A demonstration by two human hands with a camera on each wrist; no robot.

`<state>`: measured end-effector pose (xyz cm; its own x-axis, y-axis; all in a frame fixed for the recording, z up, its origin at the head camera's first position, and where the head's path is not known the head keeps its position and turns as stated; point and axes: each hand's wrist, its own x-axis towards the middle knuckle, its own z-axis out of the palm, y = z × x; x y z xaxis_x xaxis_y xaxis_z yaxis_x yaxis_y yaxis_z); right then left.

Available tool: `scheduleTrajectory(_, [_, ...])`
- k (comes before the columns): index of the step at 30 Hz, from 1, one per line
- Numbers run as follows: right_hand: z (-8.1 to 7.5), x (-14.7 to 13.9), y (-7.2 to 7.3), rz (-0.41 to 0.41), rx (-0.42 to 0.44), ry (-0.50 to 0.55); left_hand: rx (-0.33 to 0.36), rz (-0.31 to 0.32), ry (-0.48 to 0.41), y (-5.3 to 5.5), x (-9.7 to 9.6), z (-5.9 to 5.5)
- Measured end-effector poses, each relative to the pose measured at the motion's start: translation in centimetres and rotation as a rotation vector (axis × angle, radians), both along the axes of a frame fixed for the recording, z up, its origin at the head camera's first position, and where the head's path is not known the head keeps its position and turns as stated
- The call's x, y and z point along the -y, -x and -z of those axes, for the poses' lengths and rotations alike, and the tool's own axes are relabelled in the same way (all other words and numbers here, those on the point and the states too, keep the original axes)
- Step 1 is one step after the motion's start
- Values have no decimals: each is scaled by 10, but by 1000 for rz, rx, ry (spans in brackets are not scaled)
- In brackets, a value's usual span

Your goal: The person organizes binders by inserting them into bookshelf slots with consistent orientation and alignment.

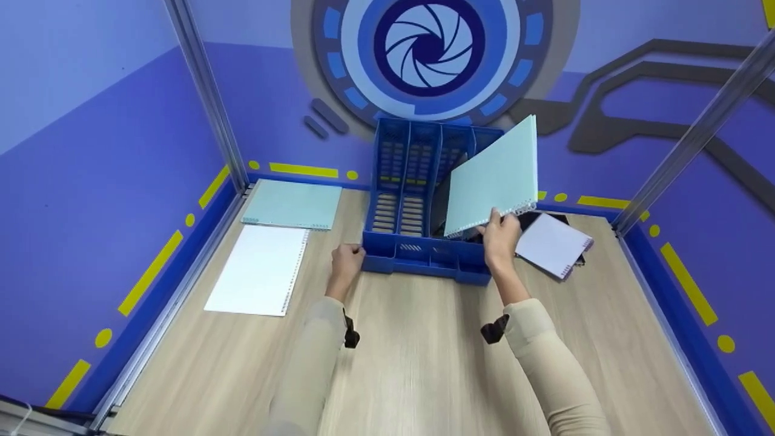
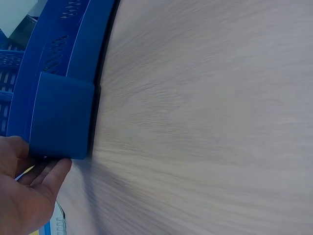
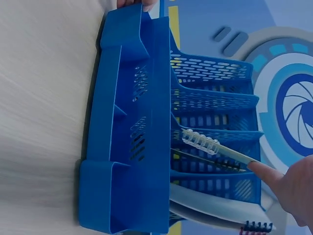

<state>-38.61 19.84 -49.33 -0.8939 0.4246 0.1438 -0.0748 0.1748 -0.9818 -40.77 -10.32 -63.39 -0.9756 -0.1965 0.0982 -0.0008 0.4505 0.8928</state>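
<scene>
A blue desktop file organizer (image 1: 408,251) with several upright slots stands against the back wall. My left hand (image 1: 347,266) grips its front left corner, thumb and fingers around the edge in the left wrist view. My right hand (image 1: 502,239) pinches a mint-green spiral notebook (image 1: 496,175) by its coil edge, tilted over the right-hand slots. In the right wrist view, the notebook's clear coil (image 3: 200,141) sits at the mouth of a slot, beside a dark notebook (image 3: 208,160). Pale notebooks (image 3: 220,203) with dark coils lean in the end slot. How deep the held notebook reaches is hidden.
On the left of the table lie another mint-green notebook (image 1: 293,203) and a white spiral notebook (image 1: 257,269). To the right, a small lilac notebook (image 1: 552,245) rests on a black one (image 1: 560,219). Metal posts (image 1: 206,85) and printed walls enclose the table.
</scene>
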Motion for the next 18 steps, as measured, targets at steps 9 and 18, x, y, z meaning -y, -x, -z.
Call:
scheduleTrajectory(9, [16, 8, 16, 92, 22, -59, 31, -11, 12, 0, -1, -2])
scheduleTrajectory(18, [23, 17, 32, 93, 12, -47, 29, -4, -2, 1, -1, 1])
